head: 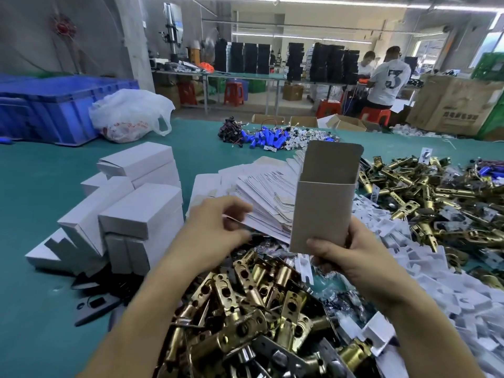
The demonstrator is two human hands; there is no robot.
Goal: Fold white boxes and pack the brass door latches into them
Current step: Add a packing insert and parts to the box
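My right hand [351, 255] grips the bottom of an upright, opened box [323, 211], its grey inner side facing me and its top flap standing up. My left hand [215, 227] reaches to the fanned stack of flat white box blanks [267, 192], its curled fingers pinching a blank at the stack's near edge. Brass door latches [245, 309] lie heaped below my hands. A second heap of brass latches [425, 192] lies to the right. Several closed white boxes [131, 211] are piled at the left.
The table has a green mat [41, 296]. White card inserts [425, 271] are scattered at the right, blue batteries [270, 139] at the far middle. A blue crate [49, 105] and a white plastic bag [128, 115] stand far left. Two people work beyond the table.
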